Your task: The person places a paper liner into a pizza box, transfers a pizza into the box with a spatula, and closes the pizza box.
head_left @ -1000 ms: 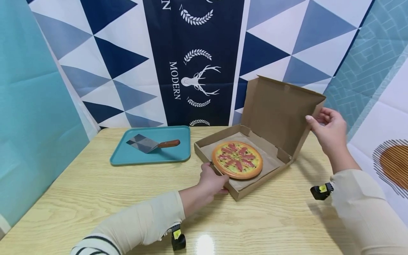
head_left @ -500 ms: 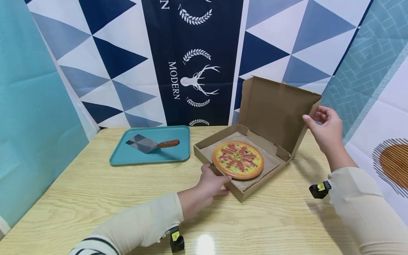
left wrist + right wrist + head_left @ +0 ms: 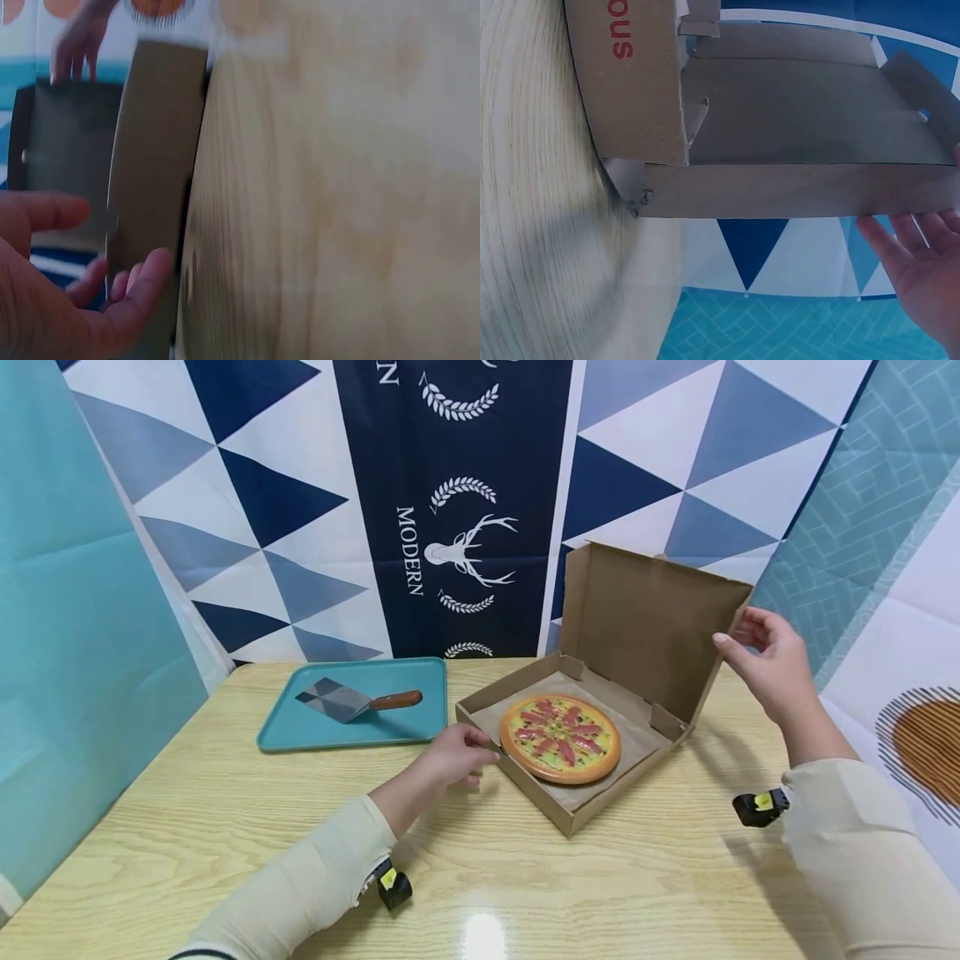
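A cardboard pizza box (image 3: pixel 600 797) stands on the table with its lid (image 3: pixel 645 622) raised. Inside, on brown paper, lies a round pizza (image 3: pixel 559 739) with red strips on top. My right hand (image 3: pixel 772 664) holds the lid's right edge, thumb on the inner side and fingers on the outer. At the box's front left wall is my left hand (image 3: pixel 453 756), thumb and fingers apart. In the left wrist view the fingers (image 3: pixel 139 300) lie loosely bent in front of the box wall (image 3: pixel 154 165), with nothing between them; whether they touch it I cannot tell.
A teal tray (image 3: pixel 281 731) sits left of the box. On it rests a spatula (image 3: pixel 341 700) with a metal blade and a wooden handle. Patterned cloth (image 3: pixel 457 618) hangs behind the table (image 3: pixel 225 827).
My left hand has let go of the box's front wall and moved left and back from it. The right hand has shifted slightly left with the lid, which leans a little further inward.
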Demonstrator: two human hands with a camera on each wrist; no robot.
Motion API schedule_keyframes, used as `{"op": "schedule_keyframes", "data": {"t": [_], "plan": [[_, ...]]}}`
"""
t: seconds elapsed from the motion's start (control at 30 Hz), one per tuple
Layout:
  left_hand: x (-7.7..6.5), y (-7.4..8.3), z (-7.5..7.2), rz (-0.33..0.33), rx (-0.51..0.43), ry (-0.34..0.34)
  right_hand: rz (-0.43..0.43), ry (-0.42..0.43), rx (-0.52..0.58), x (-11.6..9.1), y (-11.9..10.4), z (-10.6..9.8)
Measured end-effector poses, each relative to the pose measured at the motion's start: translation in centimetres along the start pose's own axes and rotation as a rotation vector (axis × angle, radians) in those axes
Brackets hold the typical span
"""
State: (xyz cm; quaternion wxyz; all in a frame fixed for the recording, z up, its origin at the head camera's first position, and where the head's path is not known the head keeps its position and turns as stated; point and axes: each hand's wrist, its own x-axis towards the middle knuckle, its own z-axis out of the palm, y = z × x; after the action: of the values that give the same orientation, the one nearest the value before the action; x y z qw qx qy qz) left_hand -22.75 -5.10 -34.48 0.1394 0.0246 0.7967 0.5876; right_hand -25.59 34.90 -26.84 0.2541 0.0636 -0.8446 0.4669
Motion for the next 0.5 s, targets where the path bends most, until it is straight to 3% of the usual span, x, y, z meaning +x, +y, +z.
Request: {"op": "schedule_keyframes", "data": {"t": [0.1, 0.2, 0.37, 0.5], "plan": [[0.8, -0.3, -0.9, 0.138, 0.229, 0.063, -0.010, -0.010, -0.019, -0.1, -0.1, -0.2], [1.5, -0.4, -1.4, 0.236, 0.387, 0.156, -0.010, -0.023, -0.029, -0.2, -0.2, -0.3], [2.6, -0.2, -1.7, 0.261, 0.441, 0.233, -0.009, -0.037, -0.009, -0.2, -0.4, -0.3], [3.7, 0.1, -1.9, 0.243, 0.471, 0.224, -0.001, -0.043, 0.018, -0.1, -0.5, -0.3]]}}
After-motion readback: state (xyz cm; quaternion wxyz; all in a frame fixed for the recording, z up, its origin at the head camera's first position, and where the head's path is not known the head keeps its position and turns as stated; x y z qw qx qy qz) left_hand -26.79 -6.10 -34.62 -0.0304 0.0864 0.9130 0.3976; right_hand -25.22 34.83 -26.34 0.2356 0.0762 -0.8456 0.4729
